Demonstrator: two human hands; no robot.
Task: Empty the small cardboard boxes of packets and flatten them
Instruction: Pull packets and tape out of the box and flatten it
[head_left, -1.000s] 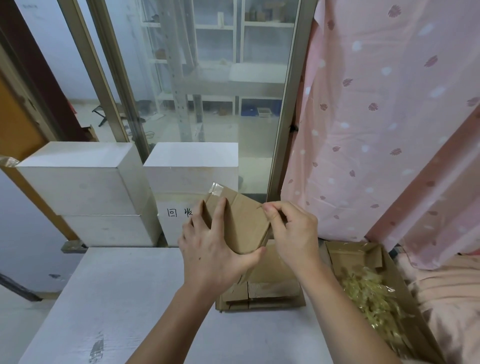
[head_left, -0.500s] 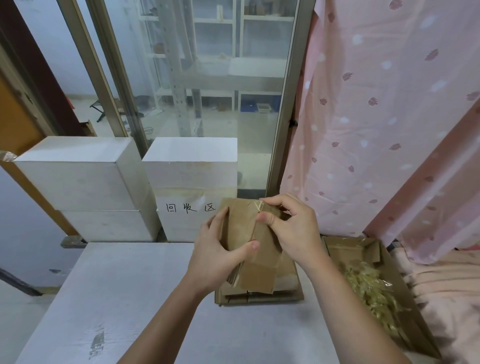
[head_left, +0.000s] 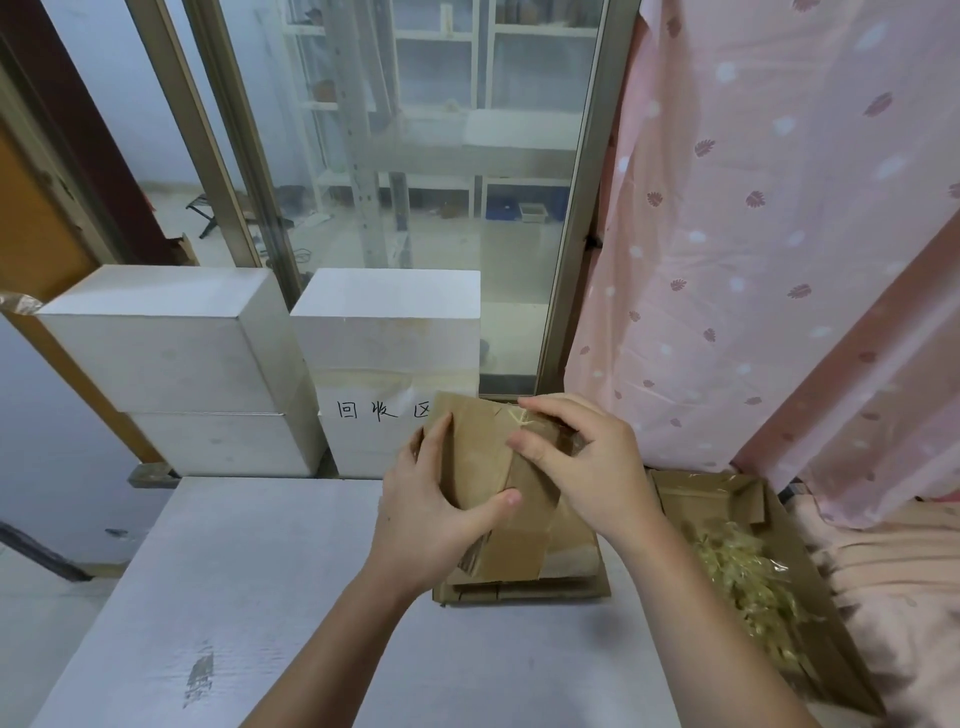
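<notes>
- I am on the squashing step. I hold one small cardboard box (head_left: 488, 467) up in the air, just above the table (head_left: 249, 582).
- My left hand (head_left: 431, 525) grips the left side of the box. My thumb is curled round the front and my fingers go behind it.
- My right hand (head_left: 587, 467) pinches the top right part, where some clear tape (head_left: 522, 418) is stuck. My fingers are bent round the cardboard.
- The box looks partly folded already, with a flap hanging down at the bottom. I see no packets in it, but I cannot see all the way inside.
- Next I think I must press the sides together until it is flat. The tape may need pulling off first, or the box might spring back.
- Right under my hands lies a pile of flat boxes (head_left: 524, 582) on the table. I think this box should go on top.
- To my right is a big open box (head_left: 763, 577). It has shiny packets (head_left: 748, 577) with pale yellow stuff inside.
- Behind the table stand white blocks (head_left: 171, 358). One has a paper label (head_left: 382, 410) with writing on it.
</notes>
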